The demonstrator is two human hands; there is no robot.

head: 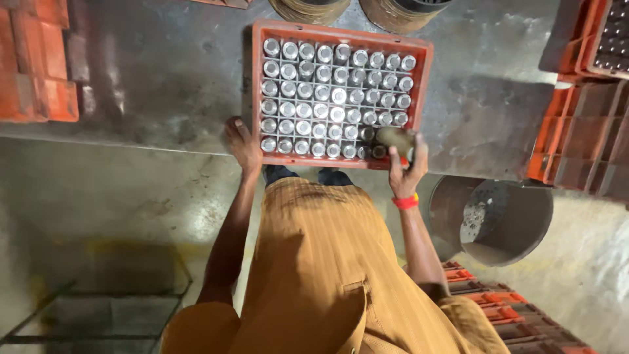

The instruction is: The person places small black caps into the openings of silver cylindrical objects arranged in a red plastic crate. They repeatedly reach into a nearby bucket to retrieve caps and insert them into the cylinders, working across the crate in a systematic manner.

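We see from above a red crate full of capped bottles, standing on a dark wet floor. The left hand rests on the crate's near left corner, while the right hand, with a red band at the wrist, is closed around a dark bottle at the near right corner. A metal bucket stands to the right, near stacked orange crates.

A metal bucket stands beside empty orange crates on the floor.
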